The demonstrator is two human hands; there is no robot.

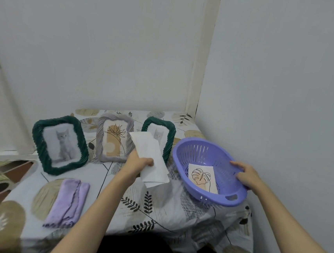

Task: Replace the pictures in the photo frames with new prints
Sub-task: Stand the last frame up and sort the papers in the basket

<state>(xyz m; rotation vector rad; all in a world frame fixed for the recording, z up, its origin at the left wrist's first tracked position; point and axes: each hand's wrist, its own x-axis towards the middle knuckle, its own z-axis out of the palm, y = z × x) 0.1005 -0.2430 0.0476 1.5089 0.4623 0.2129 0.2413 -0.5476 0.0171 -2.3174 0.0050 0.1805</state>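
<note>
Photo frames (61,144) stand upright beyond the hands, fronts visible. Left hand (141,162) pinches white prints (150,159), ready for swapping; right hand (246,174) grips the basket (182,148) rim, likely steadying it.

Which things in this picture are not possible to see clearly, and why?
- Head view: white sheets in the left hand show only blank backs; their printed sides cannot be seen.
- Right green frame: the sheets cover its lower left part.
- Print in the purple basket: the basket wall hides its near edge.
</note>
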